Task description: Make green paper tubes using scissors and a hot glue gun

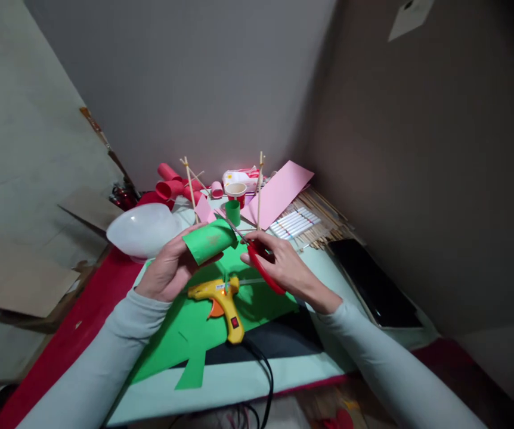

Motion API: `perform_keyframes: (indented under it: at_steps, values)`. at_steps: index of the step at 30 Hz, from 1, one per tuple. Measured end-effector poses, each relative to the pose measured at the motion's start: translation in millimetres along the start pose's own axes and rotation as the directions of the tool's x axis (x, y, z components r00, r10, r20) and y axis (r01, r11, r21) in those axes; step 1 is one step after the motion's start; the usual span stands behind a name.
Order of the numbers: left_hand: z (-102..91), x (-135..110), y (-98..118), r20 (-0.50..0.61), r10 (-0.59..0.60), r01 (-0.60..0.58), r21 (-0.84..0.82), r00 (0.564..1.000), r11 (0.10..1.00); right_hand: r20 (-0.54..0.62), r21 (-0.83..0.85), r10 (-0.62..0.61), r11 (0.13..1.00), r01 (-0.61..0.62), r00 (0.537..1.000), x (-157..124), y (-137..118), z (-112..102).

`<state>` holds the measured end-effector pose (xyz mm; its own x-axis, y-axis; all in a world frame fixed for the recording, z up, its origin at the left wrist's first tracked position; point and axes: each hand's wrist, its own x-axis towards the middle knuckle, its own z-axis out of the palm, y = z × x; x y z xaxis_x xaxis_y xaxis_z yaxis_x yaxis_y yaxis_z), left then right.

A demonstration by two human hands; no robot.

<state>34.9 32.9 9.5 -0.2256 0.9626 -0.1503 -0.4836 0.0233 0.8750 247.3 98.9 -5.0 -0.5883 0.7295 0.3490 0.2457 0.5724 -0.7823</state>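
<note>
My left hand (170, 268) is closed around a green paper-covered tube (210, 241), held tilted above the table. In my right hand (281, 262) is a pair of red-handled scissors (263, 268). Their blades reach up to the tube's right end; how far they are open is hard to make out. Below both hands, a yellow glue gun (221, 298) with an orange trigger lies on green paper (163, 345). A small green strip (194, 366) hangs over the paper's front edge. Just behind the held tube stands another green tube (232, 213).
A white bowl (143, 229) sits at left, with red tubes (170, 189) behind it. Wooden stick frames (259, 190), a paper cup (236, 192) and pink card (279, 193) are at the back. White markers (295, 223), loose sticks and a black tablet-like object (373, 280) lie right. A black cable (268, 369) hangs in front.
</note>
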Motion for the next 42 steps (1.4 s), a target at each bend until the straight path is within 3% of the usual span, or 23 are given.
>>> perform_keyframes:
  at_steps: [7, 12, 15, 19, 24, 26, 28, 29, 31, 36, 38, 42]
  values:
    - [-2.2, 40, -8, 0.046, -0.023, 0.016, 0.150, 0.999, 0.988, -0.086, -0.074, -0.011, 0.997, 0.004, 0.996, 5, 8, -3]
    - [-10.1, 67, -6, 0.083, 0.074, -0.101, 0.391, 0.994, 0.915, -0.116, -0.241, 0.070, 0.966, -0.097, 0.991, 11, 15, -14]
    - [-9.5, 70, 15, 0.151, 0.172, -0.228, 0.573, 0.973, 0.787, -0.039, -0.393, 0.153, 0.906, -0.156, 0.988, 11, 24, -17]
    - [7.0, 51, 46, 0.339, 0.219, -0.401, 0.709, 0.915, 0.579, 0.083, -0.560, 0.227, 0.816, -0.143, 0.970, 6, 28, -10]
    - [29.5, 22, 56, 0.453, 0.247, -0.516, 0.764, 0.857, 0.388, 0.164, -0.658, 0.240, 0.750, -0.076, 0.957, 7, 29, -3]
    - [33.1, 16, 55, 0.538, 0.288, -0.606, 0.750, 0.792, 0.264, 0.191, -0.674, 0.244, 0.737, -0.053, 0.951, 8, 32, -1]
    - [34.8, 11, 55, 0.648, 0.300, -0.696, 0.712, 0.700, 0.087, 0.202, -0.682, 0.250, 0.730, -0.047, 0.947, 8, 36, 1]
    - [35.2, 9, 56, 0.693, 0.290, -0.725, 0.688, 0.660, 0.007, 0.201, -0.681, 0.252, 0.731, -0.050, 0.947, 8, 38, 2]
    - [36.1, 5, 60, 0.742, 0.254, -0.748, 0.657, 0.621, -0.090, 0.193, -0.666, 0.249, 0.744, -0.060, 0.949, 6, 40, 3]
    - [38.8, -2, 65, 0.802, 0.156, -0.787, 0.597, 0.577, -0.157, 0.176, -0.473, 0.159, 0.879, -0.058, 0.971, 6, 31, -9]
    - [39.6, -2, 62, 0.802, 0.118, -0.785, 0.597, 0.585, -0.167, 0.202, -0.301, 0.075, 0.953, -0.011, 0.977, 6, 21, -19]
    - [41.8, 3, 52, 0.740, 0.054, -0.723, 0.667, 0.670, -0.178, 0.210, 0.018, -0.077, 0.997, 0.075, 0.975, 2, 3, -30]
